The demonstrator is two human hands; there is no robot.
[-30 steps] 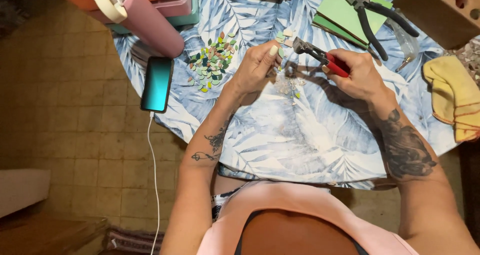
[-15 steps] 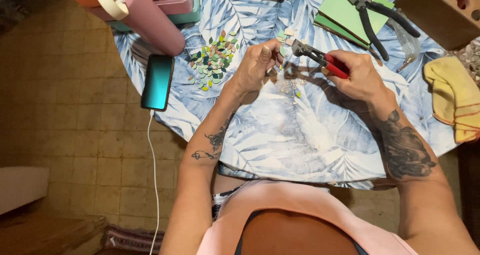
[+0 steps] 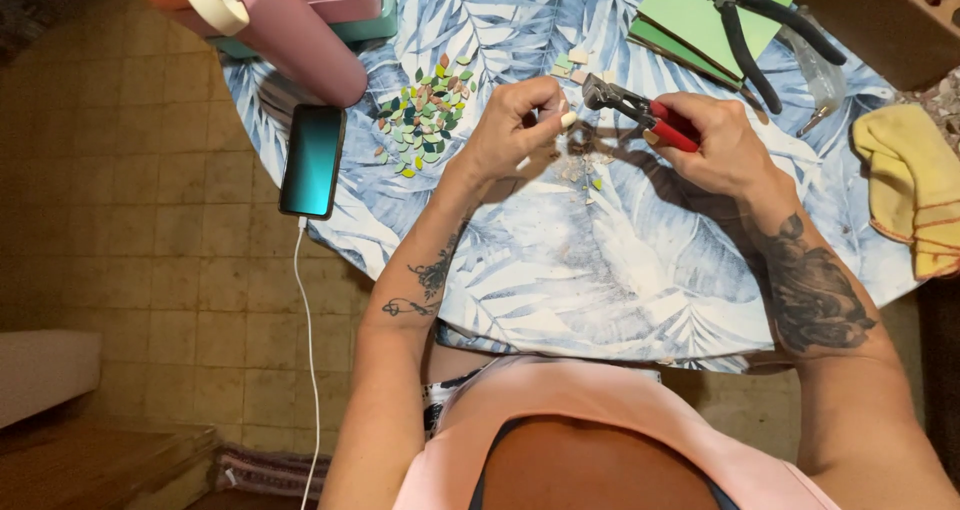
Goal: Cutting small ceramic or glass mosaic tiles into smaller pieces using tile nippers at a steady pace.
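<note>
Pliers [image 3: 640, 115] sit squeezed in my right hand [image 3: 715, 145]; my left hand [image 3: 515, 125] pinches a small tile [image 3: 568, 119] over the leafy blue counter [image 3: 560, 260], above a brown tiled floor [image 3: 150, 220].

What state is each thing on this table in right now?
Red-handled nippers: gripped in right hand, head near the tile piece.
Small pale tile piece: pinched by left hand.
Phone: flat, cable plugged in.
Black pliers: lying unused on green pad.
Yellow cloth: crumpled.
</note>
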